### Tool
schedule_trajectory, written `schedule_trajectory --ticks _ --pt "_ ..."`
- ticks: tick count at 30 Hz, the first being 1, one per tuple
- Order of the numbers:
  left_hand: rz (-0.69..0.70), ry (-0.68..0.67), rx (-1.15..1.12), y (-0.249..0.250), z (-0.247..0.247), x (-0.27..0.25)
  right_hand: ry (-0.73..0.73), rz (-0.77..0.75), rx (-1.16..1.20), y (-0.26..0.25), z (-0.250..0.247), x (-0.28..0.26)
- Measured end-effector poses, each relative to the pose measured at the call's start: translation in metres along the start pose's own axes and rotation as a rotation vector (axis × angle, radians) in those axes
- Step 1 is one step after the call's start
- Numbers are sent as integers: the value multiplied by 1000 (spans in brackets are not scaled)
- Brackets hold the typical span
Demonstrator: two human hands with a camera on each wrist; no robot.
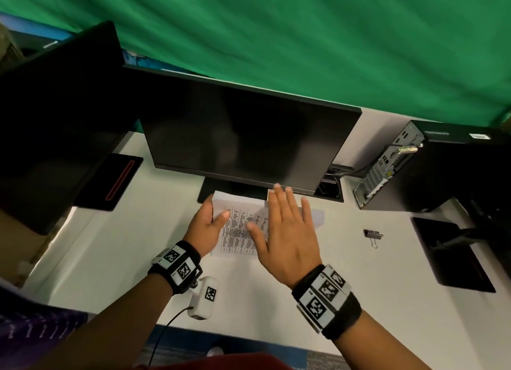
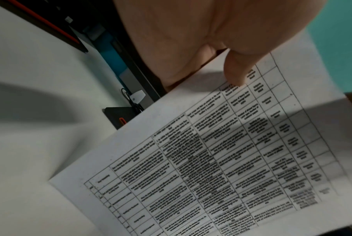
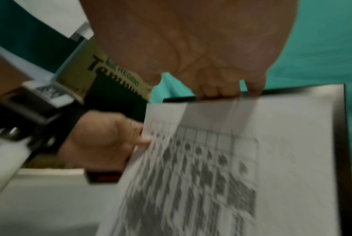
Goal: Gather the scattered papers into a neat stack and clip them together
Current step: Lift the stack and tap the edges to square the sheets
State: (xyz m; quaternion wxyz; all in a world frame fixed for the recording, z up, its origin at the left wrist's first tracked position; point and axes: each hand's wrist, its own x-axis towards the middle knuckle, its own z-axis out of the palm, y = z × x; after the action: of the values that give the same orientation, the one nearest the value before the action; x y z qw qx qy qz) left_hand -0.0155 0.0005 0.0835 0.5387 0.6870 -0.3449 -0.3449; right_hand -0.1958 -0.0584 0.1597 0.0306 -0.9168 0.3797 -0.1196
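A small stack of printed papers [image 1: 237, 231] with a table on the top sheet lies on the white desk [image 1: 124, 245] in front of the monitor base. My left hand [image 1: 218, 216] holds the stack's left edge, thumb on top and fingers underneath; the left wrist view shows the thumb [image 2: 235, 71] on the sheet [image 2: 211, 159]. My right hand [image 1: 276, 212] lies flat and spread over the right part of the papers. In the right wrist view its fingertips [image 3: 221, 91] reach the far edge of the blurred papers [image 3: 211, 159]. A black binder clip [image 1: 373, 235] lies to the right, untouched.
A dark monitor [image 1: 249, 137] stands just behind the papers, with a second monitor [image 1: 55, 106] at the left. A computer tower [image 1: 414, 170] and a black stand base [image 1: 453, 253] sit at the right. Green cloth hangs behind the desk.
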Motion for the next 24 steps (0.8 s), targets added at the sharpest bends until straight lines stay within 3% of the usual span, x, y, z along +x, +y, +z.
schedule_trajectory --ticks 3,7,9,11,15,19,22,24 --pt "-3 5 -2 -1 0 2 168 -65 105 -13 -14 8" --pt "10 14 13 1 1 1 -3 -158 -22 -29 4 12" --pt "35 -24 -120 6 -1 0 34 -118 83 -34 -2 21" --pt "6 -47 -270 6 -1 3 101 -177 151 -44 -10 27" --pt "-48 -6 -298 3 0 10 -79 -256 58 -56 6 28" --pt "-192 11 -383 11 1 6 98 -206 235 -61 -12 37" --pt "-106 -1 -359 8 1 6 -95 -264 42 -59 -2 37" --pt "-49 18 -208 5 -1 8 -121 -229 63 -51 -1 42"
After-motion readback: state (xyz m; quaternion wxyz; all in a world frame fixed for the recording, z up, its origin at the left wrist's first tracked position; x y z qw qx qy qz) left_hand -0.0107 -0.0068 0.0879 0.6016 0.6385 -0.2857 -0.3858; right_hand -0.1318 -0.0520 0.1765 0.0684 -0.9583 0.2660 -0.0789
